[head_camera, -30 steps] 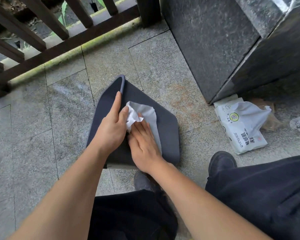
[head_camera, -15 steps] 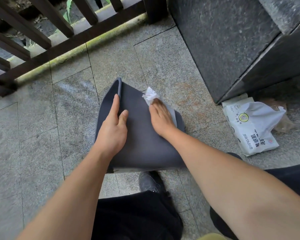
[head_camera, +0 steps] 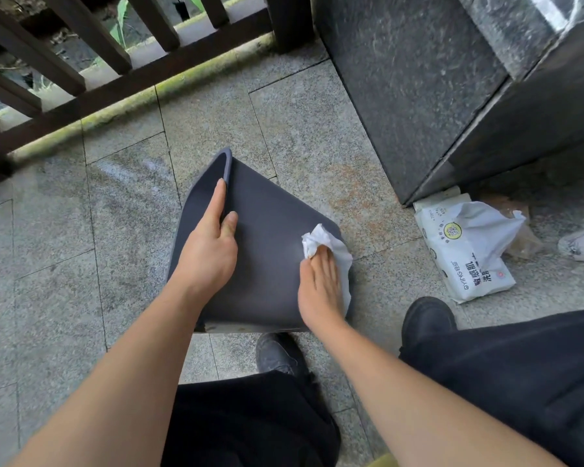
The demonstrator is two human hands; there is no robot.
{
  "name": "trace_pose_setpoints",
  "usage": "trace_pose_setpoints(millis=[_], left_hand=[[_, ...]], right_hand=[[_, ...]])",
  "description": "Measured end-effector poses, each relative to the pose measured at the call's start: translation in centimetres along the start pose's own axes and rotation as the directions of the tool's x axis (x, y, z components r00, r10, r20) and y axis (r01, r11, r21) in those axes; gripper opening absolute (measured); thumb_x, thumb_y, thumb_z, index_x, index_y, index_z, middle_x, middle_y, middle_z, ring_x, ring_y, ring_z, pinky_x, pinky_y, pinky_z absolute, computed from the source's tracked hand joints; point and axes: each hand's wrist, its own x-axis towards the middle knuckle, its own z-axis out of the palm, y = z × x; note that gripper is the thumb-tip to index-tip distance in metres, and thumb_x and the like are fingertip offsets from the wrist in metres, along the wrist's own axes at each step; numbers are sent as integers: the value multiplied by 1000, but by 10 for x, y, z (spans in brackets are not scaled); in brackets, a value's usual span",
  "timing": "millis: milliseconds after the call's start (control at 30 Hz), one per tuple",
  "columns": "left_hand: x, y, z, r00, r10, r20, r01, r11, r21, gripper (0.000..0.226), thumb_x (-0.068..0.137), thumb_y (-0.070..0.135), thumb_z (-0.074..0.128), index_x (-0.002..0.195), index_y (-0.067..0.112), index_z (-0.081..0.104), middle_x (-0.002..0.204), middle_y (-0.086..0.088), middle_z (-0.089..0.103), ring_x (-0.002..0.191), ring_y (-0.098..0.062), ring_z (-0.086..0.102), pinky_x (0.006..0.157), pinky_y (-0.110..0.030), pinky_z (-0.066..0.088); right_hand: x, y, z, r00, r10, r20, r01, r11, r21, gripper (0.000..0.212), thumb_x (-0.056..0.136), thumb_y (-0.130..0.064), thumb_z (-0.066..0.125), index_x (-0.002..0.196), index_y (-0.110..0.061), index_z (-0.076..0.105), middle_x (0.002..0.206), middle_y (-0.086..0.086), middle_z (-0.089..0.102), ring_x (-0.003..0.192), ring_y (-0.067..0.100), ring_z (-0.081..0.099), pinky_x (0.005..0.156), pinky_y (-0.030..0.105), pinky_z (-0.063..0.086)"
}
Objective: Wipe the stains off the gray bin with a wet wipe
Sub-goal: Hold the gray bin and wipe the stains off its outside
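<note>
Fingers together and flat, the right hand (head_camera: 319,284) presses a crumpled white wet wipe (head_camera: 327,246) onto the gray bin (head_camera: 267,251), down at the bin's right edge, with the wipe bunching up past the fingertips and trailing along the side of the palm. Over on the other side, the left hand (head_camera: 208,251) clamps the bin's rim, forefinger stretched up along the edge and thumb pressed on the broad dark face. That bin lies tipped on its side on the granite paving (head_camera: 81,264), one wide side facing up, right in front of the person's knees. Two dark shoes (head_camera: 427,320) sit just below it, with black trousers (head_camera: 520,382) to either side. To the right, well clear of the bin, there's a white pack of wipes (head_camera: 466,261) on the ground, its flap torn open. It carries a round green-and-yellow badge and printed lettering along one side that looks like "YING" next to Chinese characters, but the rest is too small to read. The pack rests at the foot of a dark polished stone block (head_camera: 418,79). A brown wooden railing (head_camera: 115,85) runs across the top left.
</note>
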Motion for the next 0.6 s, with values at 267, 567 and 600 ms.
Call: trace_pose_setpoints(millis=[267,567,600], left_hand=[[4,3,-3,1000,-11,-14,11,1000,7,49,103,42,38,146,59,22,132,26,40,105,17,42,82,-3,27],[0,2,-8,998,44,33,-41,997,-71,50,105,40,38,152,47,24,136,30,35,95,43,27,77,11,20],[-1,0,-9,999,34,30,-32,997,-72,50,104,40,39,151,47,23,137,32,33,98,42,26,80,10,19]], right_hand=[[-77,-76,9,908,-415,-57,419,894,158,61,98,-34,16,147,-10,42,158,10,39,152,22,22,126,41,2],[-19,-76,-15,748,-653,116,650,757,66,55,101,-22,27,154,-9,28,165,9,22,155,18,6,126,37,0],[-10,-75,-16,758,-639,132,640,767,44,56,101,-23,26,155,-9,27,165,10,23,155,20,8,126,38,1]])
